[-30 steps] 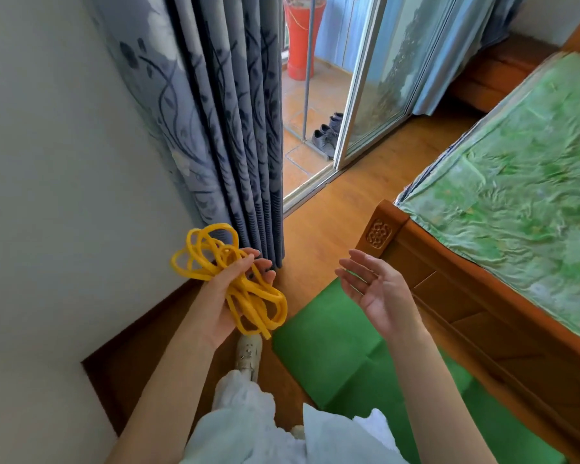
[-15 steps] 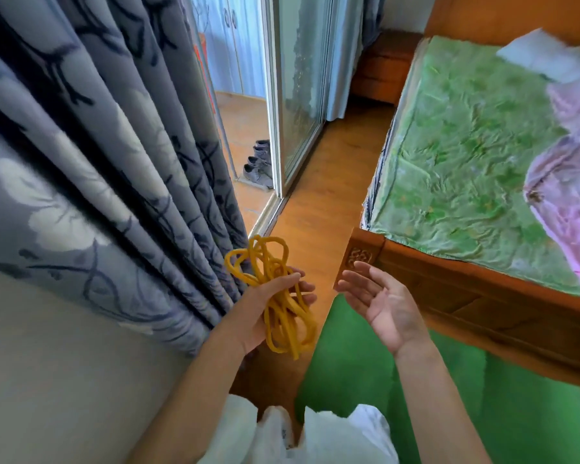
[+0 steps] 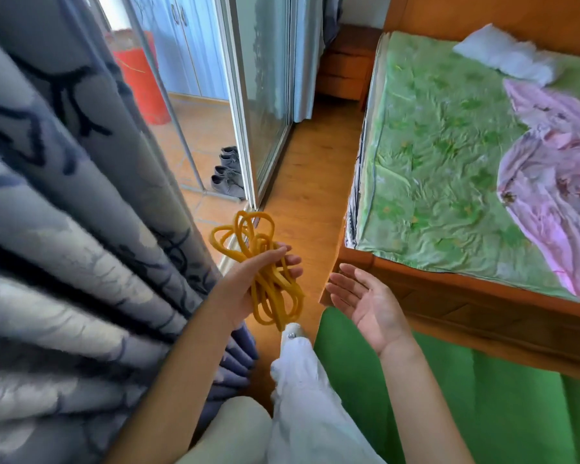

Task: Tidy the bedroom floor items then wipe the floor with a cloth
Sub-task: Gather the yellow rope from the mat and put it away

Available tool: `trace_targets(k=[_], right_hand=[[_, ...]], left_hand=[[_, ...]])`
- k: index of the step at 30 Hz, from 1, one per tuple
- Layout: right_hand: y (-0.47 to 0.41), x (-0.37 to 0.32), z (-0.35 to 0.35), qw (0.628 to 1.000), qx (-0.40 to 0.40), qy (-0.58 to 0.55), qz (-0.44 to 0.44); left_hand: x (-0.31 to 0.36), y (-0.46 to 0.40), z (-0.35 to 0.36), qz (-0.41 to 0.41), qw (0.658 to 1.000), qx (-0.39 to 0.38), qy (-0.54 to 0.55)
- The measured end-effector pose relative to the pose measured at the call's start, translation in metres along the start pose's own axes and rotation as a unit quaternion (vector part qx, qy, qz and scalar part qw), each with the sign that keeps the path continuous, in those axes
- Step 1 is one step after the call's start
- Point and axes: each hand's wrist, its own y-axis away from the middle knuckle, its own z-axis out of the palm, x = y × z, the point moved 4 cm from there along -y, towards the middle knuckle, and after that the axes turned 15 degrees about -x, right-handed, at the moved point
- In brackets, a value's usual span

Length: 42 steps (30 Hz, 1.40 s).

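A bedroom's wooden floor [image 3: 310,182] runs between a patterned grey curtain [image 3: 81,209] and a wood-framed bed [image 3: 449,296] under a green sheet [image 3: 432,155], a green mat [image 3: 482,396] at its foot. My left hand [image 3: 248,283] grips a bundle of yellow cord [image 3: 265,272], fingers curled round its middle. The bundle's long axis runs up and away from me, loops fanning out above my fingers toward the sliding door [image 3: 265,95] and more hanging below my palm. My right hand [image 3: 369,303] is just beside it, palm up, fingers relaxed, holding nothing.
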Motion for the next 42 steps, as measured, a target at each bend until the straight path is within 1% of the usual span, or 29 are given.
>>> trace_targets(k=[6,9,14,20,25,33,39,42], right_hand=[[-0.096,-0.051,0.014,0.999,-0.032,0.008,-0.018],[-0.146,-0.085,0.02,0.999,-0.028,0.003,-0.024],[-0.217,-0.132,0.023,0.999,-0.017,0.015,-0.028],[-0.281,-0.16,0.024,1.0,0.008,0.016,-0.017],[-0.335,-0.179,0.029,0.999,0.04,0.003,-0.008],[-0.436,-0.219,0.045,0.996,0.069,-0.022,-0.045],[-0.485,-0.25,0.049,0.99,0.093,-0.054,-0.09],[-0.5,-0.258,0.048,0.988,0.112,-0.055,-0.096]], left_hand=[[0.058,-0.076,-0.04,0.019,0.999,0.04,-0.031],[0.087,-0.12,-0.057,0.011,0.998,0.054,-0.042],[0.131,-0.18,-0.094,-0.01,0.996,0.082,-0.021],[0.176,-0.229,-0.142,-0.016,0.992,0.126,0.009],[0.202,-0.288,-0.153,-0.038,0.994,0.105,0.002],[0.268,-0.4,-0.167,-0.063,0.998,-0.001,-0.013],[0.311,-0.462,-0.181,-0.085,0.994,-0.034,-0.051],[0.322,-0.487,-0.18,-0.103,0.993,-0.035,-0.043]])
